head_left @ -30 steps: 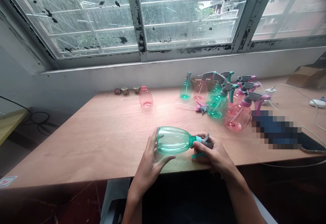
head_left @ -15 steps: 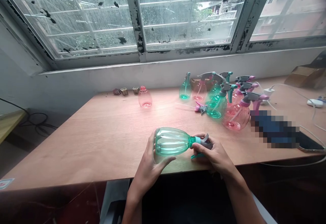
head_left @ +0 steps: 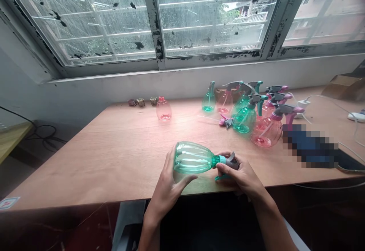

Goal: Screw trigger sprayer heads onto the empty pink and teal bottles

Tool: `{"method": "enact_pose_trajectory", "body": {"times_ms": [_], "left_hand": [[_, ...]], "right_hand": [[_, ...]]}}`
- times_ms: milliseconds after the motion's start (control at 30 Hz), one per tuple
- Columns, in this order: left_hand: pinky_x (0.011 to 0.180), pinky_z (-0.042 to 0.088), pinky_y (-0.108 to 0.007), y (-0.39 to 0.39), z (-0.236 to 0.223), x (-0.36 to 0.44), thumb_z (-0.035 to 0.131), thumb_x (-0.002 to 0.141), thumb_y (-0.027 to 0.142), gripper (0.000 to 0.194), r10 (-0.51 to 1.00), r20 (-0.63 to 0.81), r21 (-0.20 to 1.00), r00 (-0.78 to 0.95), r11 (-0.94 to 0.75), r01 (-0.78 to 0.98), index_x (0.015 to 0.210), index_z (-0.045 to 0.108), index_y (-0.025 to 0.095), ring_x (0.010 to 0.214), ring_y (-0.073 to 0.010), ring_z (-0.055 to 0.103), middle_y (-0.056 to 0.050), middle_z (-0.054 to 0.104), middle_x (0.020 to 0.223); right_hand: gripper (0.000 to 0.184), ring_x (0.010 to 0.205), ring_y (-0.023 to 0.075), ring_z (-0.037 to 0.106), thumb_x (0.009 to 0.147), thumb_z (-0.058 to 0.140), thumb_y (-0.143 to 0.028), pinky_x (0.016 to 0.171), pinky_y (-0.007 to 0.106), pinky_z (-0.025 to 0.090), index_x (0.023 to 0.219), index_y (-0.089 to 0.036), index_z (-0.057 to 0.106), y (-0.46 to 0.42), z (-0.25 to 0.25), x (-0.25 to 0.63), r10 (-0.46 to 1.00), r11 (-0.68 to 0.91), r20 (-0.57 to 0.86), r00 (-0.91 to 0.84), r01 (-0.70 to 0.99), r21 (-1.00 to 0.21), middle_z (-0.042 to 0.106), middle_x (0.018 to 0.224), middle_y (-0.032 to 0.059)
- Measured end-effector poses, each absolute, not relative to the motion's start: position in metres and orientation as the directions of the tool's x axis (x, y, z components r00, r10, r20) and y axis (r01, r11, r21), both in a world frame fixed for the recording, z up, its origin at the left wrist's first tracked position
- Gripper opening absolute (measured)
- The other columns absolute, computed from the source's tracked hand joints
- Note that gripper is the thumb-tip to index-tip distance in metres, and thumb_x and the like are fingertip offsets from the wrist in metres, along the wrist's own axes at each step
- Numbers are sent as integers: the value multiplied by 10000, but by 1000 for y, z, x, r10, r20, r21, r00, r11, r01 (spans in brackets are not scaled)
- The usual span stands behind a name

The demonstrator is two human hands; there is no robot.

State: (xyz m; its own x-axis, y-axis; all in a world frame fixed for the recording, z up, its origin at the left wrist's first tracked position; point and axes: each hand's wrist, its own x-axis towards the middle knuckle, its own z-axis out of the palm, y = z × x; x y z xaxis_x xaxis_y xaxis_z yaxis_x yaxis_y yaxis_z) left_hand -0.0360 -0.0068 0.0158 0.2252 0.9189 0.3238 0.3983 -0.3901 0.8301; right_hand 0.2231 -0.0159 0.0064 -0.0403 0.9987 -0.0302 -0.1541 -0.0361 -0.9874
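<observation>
A clear green spray bottle (head_left: 192,157) lies sideways just above the near edge of the wooden table (head_left: 114,156). My left hand (head_left: 168,188) cups its round body from below, thumb on the near side. My right hand (head_left: 242,175) is closed round the grey and teal trigger head (head_left: 229,162) at the bottle's neck.
A cluster of green and pink spray bottles (head_left: 253,114) stands at the back right, with a loose trigger head (head_left: 225,121) beside it. A pink bottle without a head (head_left: 163,109) and small pots (head_left: 141,102) sit near the wall. Cables and a white plug (head_left: 302,103) lie at the right.
The green bottle has turned slightly in my hands and my right fingers have shifted on the trigger head. Everything on the table stays put.
</observation>
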Motion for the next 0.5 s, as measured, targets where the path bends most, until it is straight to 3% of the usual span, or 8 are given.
{"method": "enact_pose_trajectory", "body": {"times_ms": [267,500], "left_hand": [[1307,376,-458,-7,15,-34,696,1015,425,792,903,372,820,217,-429,379,1663,250,511,1601,-276,394,-13,426,1684],[1312,360,-517,-8,16,-36,795,927,496,947,913,328,840,241,-399,368,1674,213,487,1593,-315,393,-26,377,1728]], "right_hand": [[539,690,225,706,768,920,-590,630,320,622,1055,-186,706,-21,10,218,999,-16,-22,40,-145,-989,731,683,5],[487,715,224,728,799,901,-575,670,321,629,1016,-182,713,-16,6,224,1000,-5,-3,-17,-83,-997,755,747,27]]}}
